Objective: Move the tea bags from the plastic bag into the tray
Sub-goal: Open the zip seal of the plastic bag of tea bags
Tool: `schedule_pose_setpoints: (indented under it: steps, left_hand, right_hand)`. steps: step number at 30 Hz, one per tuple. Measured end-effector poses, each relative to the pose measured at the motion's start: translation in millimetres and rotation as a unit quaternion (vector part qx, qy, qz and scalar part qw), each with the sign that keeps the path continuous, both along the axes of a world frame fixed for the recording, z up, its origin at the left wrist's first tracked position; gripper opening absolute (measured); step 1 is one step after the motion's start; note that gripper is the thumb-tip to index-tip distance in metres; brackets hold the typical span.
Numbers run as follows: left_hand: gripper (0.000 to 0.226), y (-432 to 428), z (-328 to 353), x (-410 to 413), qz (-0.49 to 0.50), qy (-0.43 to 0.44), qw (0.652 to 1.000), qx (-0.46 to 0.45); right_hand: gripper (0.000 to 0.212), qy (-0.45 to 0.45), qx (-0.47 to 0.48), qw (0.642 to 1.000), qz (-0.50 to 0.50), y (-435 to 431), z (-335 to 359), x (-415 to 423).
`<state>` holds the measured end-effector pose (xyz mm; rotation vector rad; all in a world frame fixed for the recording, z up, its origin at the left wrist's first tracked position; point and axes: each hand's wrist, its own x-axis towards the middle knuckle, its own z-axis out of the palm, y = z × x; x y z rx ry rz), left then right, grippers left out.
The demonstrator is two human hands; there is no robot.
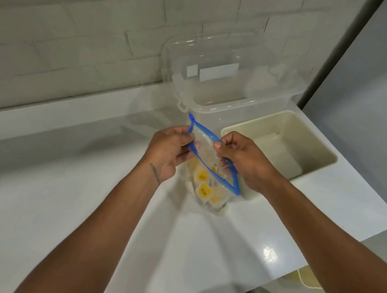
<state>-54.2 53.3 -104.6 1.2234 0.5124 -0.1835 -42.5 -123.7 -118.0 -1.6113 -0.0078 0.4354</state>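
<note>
A clear plastic bag (208,188) with a blue zip strip hangs above the white counter, held between both hands. Inside it lie several tea bags (203,190) with yellow round labels. My left hand (168,152) pinches the near-left side of the blue strip. My right hand (244,160) pinches the opposite side, and the mouth of the bag is pulled apart between them. A beige rectangular tray (321,143) stands just right of my right hand; nothing shows inside it.
A clear plastic storage box (215,115) with its lid tipped back against the tiled wall stands behind the bag. The white counter (70,195) ends at an edge on the right, past the tray. Something yellow (302,278) lies below that edge.
</note>
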Motion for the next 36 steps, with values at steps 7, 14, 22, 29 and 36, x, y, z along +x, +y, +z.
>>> schedule_pose_setpoints:
  steps: [7, 14, 22, 29, 36]
  left_hand:
    - [0.016, 7.3, -8.4, 0.9, -0.004, 0.087, 0.981, -0.172]
    - [0.011, 12.7, -17.3, -10.3, -0.103, 0.014, 0.978, 0.181]
    - [0.014, 12.2, -20.4, -2.7, -0.001, 0.032, 0.999, 0.031]
    - [0.008, 4.9, -8.6, -0.9, -0.075, -0.078, 0.969, 0.221]
    - [0.03, 6.2, -13.2, 8.4, -0.054, -0.164, 0.899, 0.402]
  right_hand:
    - [0.017, 0.161, 0.152, 0.966, -0.133, -10.0, -2.5, 1.9]
    - [0.022, 0.315, 0.248, 0.915, -0.051, -4.2, -12.7, -3.6]
    - [0.027, 0.074, -0.075, 0.994, -0.027, 10.4, -22.6, -6.1]
    - [0.034, -0.265, -0.311, 0.912, -0.036, 12.4, -9.6, 12.6]
    - [0.015, -0.276, -0.261, 0.925, -0.03, 14.4, -7.0, 27.9]
